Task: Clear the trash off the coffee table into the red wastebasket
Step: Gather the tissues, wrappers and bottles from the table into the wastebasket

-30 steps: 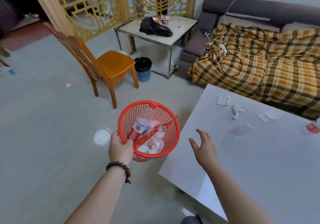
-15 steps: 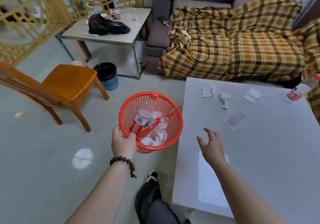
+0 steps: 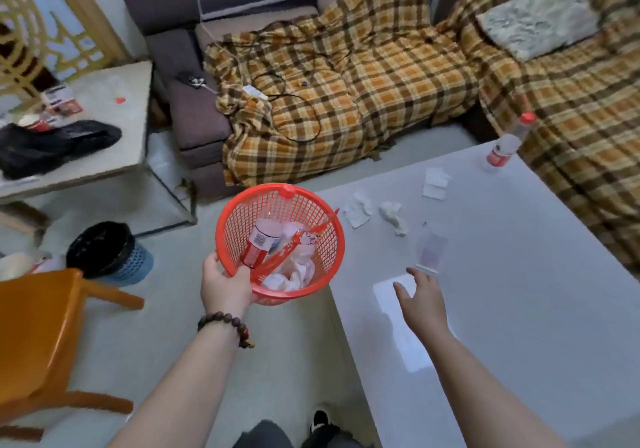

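My left hand [image 3: 227,283] grips the near rim of the red wastebasket [image 3: 239,212], held in the air beside the coffee table's left edge. Inside it lie a bottle with a red label, a red wrapper and crumpled tissues. My right hand [image 3: 420,300] hovers open over the white coffee table [image 3: 519,309], fingers spread. Just beyond its fingertips lies a clear purple-tinted wrapper [image 3: 431,251]. Farther back are a flat tissue [image 3: 358,210], a crumpled tissue [image 3: 393,217], another flat tissue [image 3: 435,183], and a plastic bottle [image 3: 507,144] with a red cap at the far corner.
A sofa under a plaid blanket [image 3: 363,80] wraps the table's far and right sides. On the left stand an orange wooden chair [image 3: 38,340], a blue bin with a black liner [image 3: 109,255], and a side table [image 3: 100,135] carrying a black bag. My shoe [image 3: 320,420] is on the floor below.
The view has swung right and closer to the coffee table. The wastebasket in my left hand now sits next to the table's edge, and my right hand has reached farther over the table toward the wrapper.
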